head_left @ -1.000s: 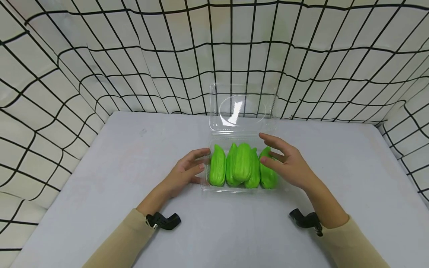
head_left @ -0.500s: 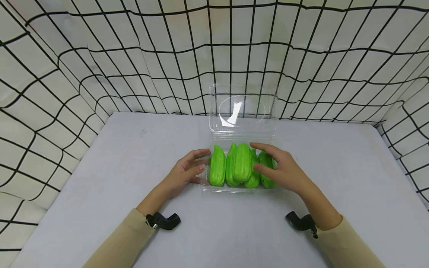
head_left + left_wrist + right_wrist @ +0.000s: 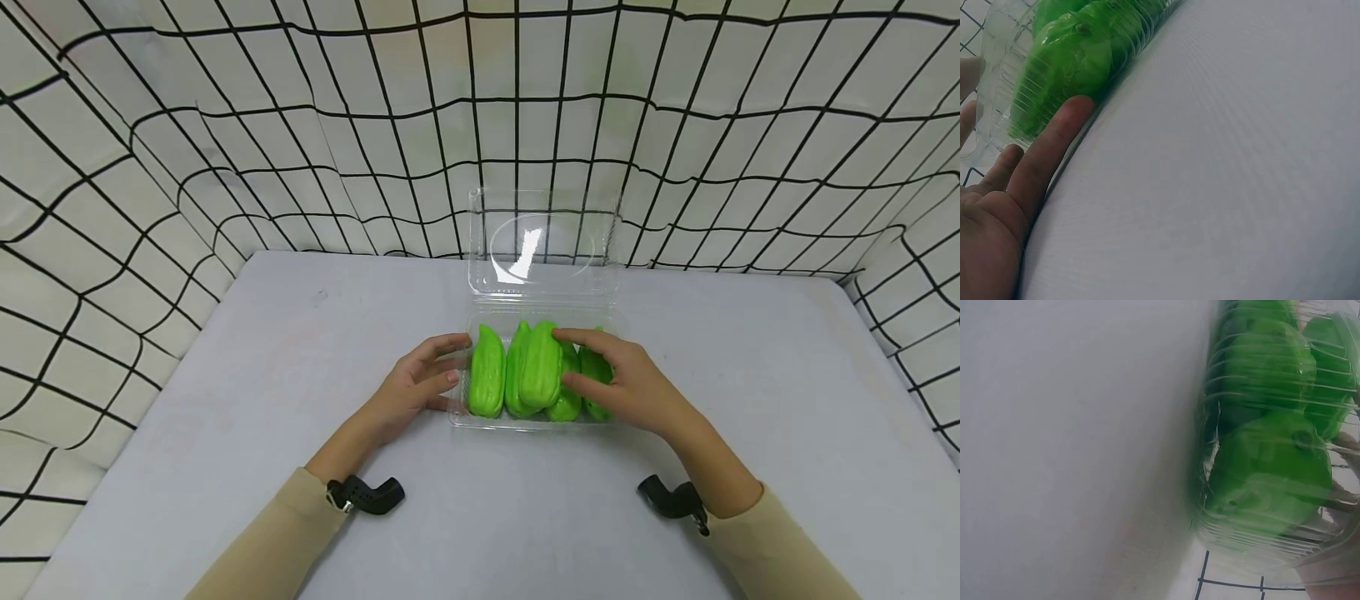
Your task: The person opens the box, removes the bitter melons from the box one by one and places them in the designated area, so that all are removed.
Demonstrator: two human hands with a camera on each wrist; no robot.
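A clear plastic clamshell box (image 3: pixel 525 423) stands mid-table with its lid (image 3: pixel 543 242) propped upright behind it. Several bright green ridged gourds lie side by side in it; one gourd (image 3: pixel 542 362) rests on top of the others. My left hand (image 3: pixel 450 358) lies beside the box with straight fingers against its left wall; in the left wrist view one finger (image 3: pixel 1054 144) touches the wall by the leftmost gourd (image 3: pixel 1072 62). My right hand (image 3: pixel 564 357) lies over the right-hand gourds, its forefinger and thumb touching the top gourd's right side. The right wrist view shows gourds (image 3: pixel 1272 469) through the ribbed wall.
The box stands on a pale grey table (image 3: pixel 300 350) walled on three sides by white cloth with a black grid (image 3: pixel 225 125). Black wrist camera mounts (image 3: pixel 367 494) (image 3: pixel 671 497) sit at the beige sleeves. Bare tabletop spreads left, right and in front of the box.
My right hand has come down and leftward from above the box's right side onto the gourds, reaching the top gourd. The left hand and the box have stayed put.
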